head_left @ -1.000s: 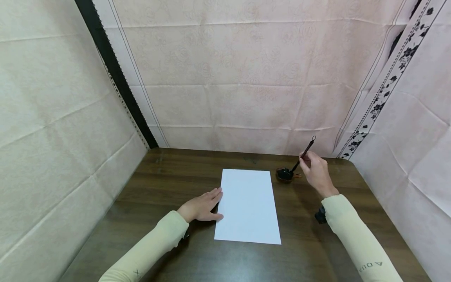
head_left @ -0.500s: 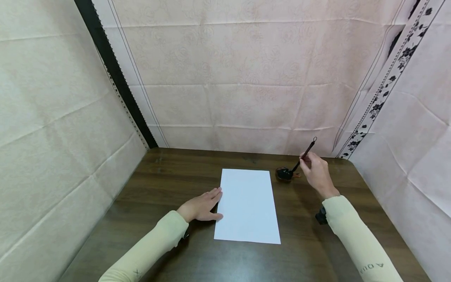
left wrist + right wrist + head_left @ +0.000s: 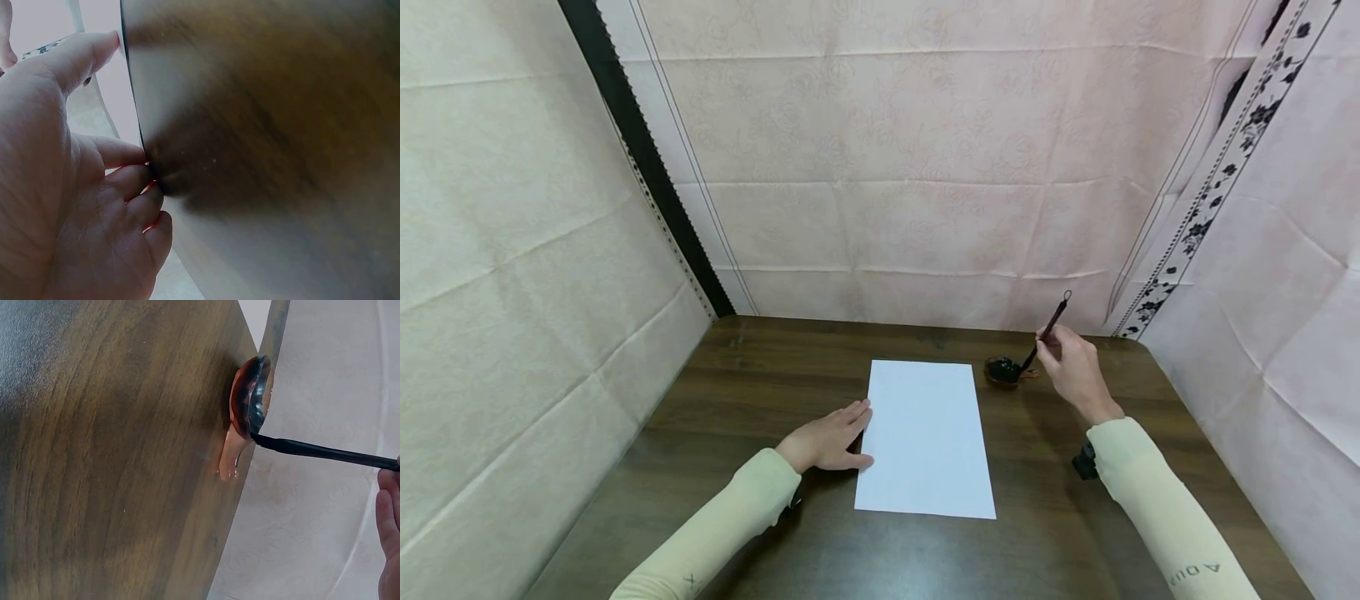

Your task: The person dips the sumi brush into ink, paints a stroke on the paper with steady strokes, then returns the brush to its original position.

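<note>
My right hand (image 3: 1075, 367) pinches a dark ink brush (image 3: 1055, 320) by its handle, with a hanging loop at the top end. The brush slants down to a small snail-shaped ink dish (image 3: 1002, 372), brown-orange outside and black with ink inside. In the right wrist view the black bristle tip (image 3: 257, 438) is right at the rim of the dish (image 3: 240, 400). A blank white sheet of paper (image 3: 925, 442) lies on the table left of the dish. My left hand (image 3: 829, 437) rests with extended fingers and thumb on the paper's left edge.
The brown wood-grain table (image 3: 745, 517) ends at a back edge just beyond the dish. Pale cloth (image 3: 887, 167) hangs behind it, with more cloth (image 3: 1285, 275) on the right and on the left. A dark wrist camera (image 3: 1084, 461) sits under my right sleeve.
Almost nothing differs. The brush's top end shifts very slightly, and the whole head view drifts a little. Both hands keep their places.
</note>
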`<action>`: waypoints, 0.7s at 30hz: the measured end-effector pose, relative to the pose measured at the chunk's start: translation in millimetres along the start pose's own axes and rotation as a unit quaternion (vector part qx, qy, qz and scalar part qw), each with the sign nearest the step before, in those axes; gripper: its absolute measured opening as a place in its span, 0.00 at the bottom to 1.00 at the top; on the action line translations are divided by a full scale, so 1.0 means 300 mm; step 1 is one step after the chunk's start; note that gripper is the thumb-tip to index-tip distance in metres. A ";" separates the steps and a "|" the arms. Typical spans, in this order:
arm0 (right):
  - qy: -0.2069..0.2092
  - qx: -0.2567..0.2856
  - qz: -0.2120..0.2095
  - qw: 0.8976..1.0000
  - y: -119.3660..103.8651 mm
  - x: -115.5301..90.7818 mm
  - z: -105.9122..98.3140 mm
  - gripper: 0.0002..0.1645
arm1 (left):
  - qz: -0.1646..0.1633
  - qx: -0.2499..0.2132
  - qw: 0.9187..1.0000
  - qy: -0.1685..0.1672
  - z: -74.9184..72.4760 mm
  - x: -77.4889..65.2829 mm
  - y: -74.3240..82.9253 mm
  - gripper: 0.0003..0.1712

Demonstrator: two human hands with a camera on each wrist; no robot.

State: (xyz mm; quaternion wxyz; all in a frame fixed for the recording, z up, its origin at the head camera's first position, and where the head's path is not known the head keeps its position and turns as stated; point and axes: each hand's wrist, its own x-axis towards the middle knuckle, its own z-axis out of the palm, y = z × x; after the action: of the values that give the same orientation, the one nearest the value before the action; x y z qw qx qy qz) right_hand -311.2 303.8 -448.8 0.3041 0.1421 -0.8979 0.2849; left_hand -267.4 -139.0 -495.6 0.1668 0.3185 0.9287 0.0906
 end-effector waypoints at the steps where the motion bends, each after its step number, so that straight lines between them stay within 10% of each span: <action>1: -0.001 0.000 0.001 1.000 -0.002 0.000 -0.002 0.08 | 0.000 0.001 1.000 0.000 0.001 0.001 -0.001 0.53; 21: 0.032 0.006 -0.035 0.999 -0.059 0.056 -0.068 0.08 | -0.010 0.008 1.000 0.000 0.004 0.003 -0.001 0.54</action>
State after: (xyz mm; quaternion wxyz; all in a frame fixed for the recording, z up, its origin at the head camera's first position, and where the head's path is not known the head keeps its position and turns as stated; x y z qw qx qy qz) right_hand -307.1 300.6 -417.5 0.3416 0.1658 -0.8804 0.2843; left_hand -267.8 -138.6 -497.1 0.1652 0.3105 0.9326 0.0810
